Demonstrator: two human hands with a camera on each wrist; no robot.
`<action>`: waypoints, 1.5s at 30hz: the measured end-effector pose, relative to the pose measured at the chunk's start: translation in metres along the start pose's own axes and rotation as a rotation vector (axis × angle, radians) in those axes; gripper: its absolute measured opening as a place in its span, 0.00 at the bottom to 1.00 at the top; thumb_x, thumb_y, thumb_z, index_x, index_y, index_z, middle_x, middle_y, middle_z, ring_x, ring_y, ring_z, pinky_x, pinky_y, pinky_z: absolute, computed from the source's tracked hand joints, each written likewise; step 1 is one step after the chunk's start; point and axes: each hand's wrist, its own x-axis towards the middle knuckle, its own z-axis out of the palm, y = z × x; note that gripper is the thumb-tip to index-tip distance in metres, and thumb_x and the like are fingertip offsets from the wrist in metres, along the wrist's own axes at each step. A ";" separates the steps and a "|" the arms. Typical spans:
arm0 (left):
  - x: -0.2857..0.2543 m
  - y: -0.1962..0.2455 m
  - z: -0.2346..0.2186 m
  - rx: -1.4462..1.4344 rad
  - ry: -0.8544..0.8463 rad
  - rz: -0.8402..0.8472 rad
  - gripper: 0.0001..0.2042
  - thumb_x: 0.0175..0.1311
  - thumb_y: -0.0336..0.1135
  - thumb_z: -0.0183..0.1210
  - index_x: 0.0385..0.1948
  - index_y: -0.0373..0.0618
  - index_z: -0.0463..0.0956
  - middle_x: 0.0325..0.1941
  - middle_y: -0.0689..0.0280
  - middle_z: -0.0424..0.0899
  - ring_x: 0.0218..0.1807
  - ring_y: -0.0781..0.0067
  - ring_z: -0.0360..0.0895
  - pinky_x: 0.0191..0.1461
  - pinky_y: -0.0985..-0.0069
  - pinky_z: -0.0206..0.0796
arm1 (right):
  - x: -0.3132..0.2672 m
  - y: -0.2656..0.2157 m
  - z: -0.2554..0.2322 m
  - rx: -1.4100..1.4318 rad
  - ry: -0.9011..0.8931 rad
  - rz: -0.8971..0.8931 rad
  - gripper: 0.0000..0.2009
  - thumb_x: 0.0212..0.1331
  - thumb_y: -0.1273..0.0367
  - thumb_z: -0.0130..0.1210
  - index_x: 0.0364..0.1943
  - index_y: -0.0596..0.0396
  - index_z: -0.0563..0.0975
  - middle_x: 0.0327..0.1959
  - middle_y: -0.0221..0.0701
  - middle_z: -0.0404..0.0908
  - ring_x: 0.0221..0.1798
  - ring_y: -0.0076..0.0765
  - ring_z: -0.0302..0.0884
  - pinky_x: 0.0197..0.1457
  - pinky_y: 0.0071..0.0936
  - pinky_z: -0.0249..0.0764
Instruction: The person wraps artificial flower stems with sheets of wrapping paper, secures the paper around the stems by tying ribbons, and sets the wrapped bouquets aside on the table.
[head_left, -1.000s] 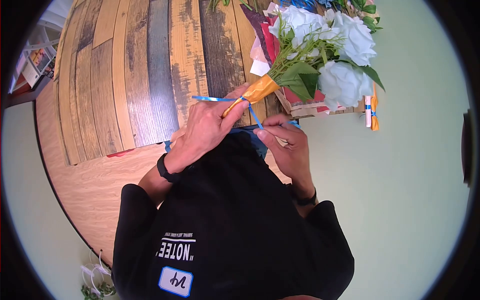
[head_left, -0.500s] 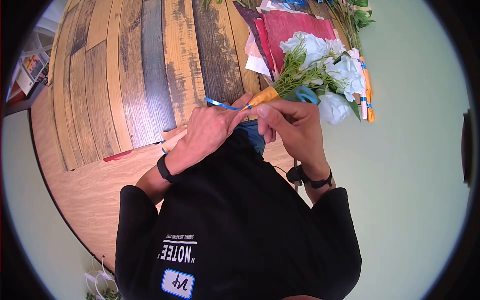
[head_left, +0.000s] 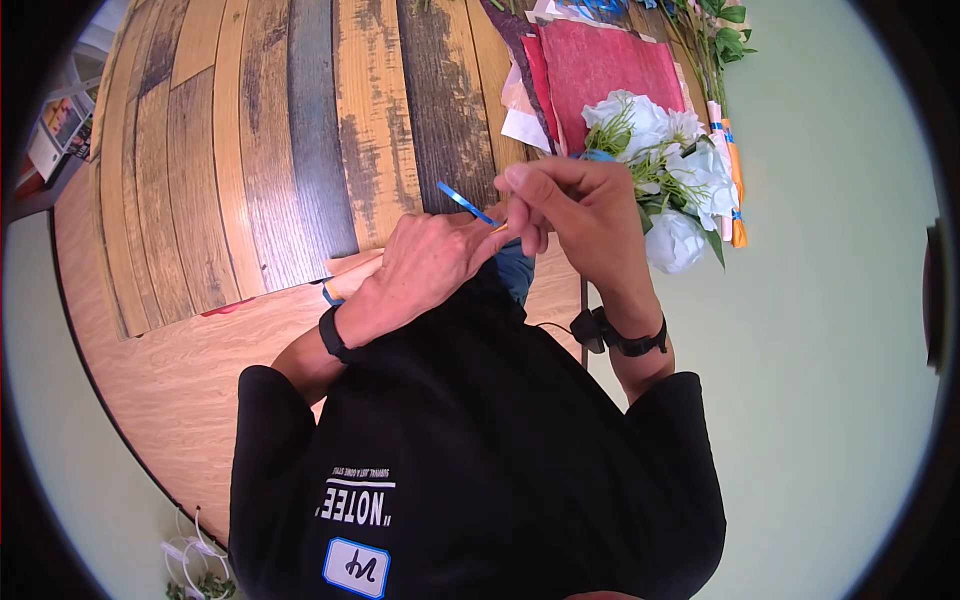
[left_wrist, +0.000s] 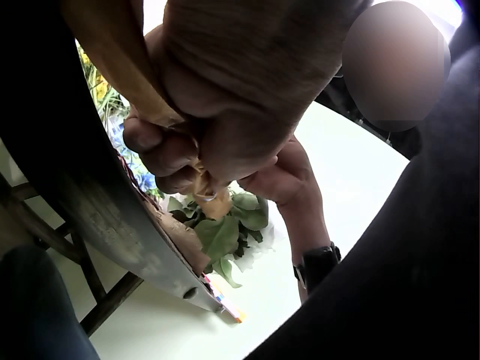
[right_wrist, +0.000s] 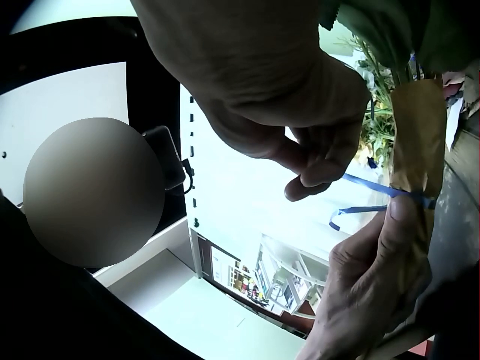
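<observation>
Right hand's (right_wrist: 300, 120) fingertips pinch one end of blue ribbon (right_wrist: 367, 182); left hand's (right_wrist: 367, 281) fingers curl round the orange-brown wrap (right_wrist: 416, 135), thumb beside the ribbon band. White flowers (head_left: 675, 165) sit beyond, near red sheets (head_left: 610, 85). Looks like tying; next probably calls for a firm pull, wrap held still.
</observation>
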 end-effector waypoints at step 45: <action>0.002 0.014 -0.022 -0.910 -0.659 -0.556 0.21 0.75 0.51 0.56 0.29 0.42 0.83 0.13 0.75 0.67 0.15 0.87 0.63 0.18 0.83 0.51 | 0.018 0.155 -0.024 0.383 -0.229 -0.658 0.15 0.68 0.66 0.61 0.53 0.62 0.79 0.37 0.38 0.78 0.32 0.26 0.71 0.36 0.20 0.66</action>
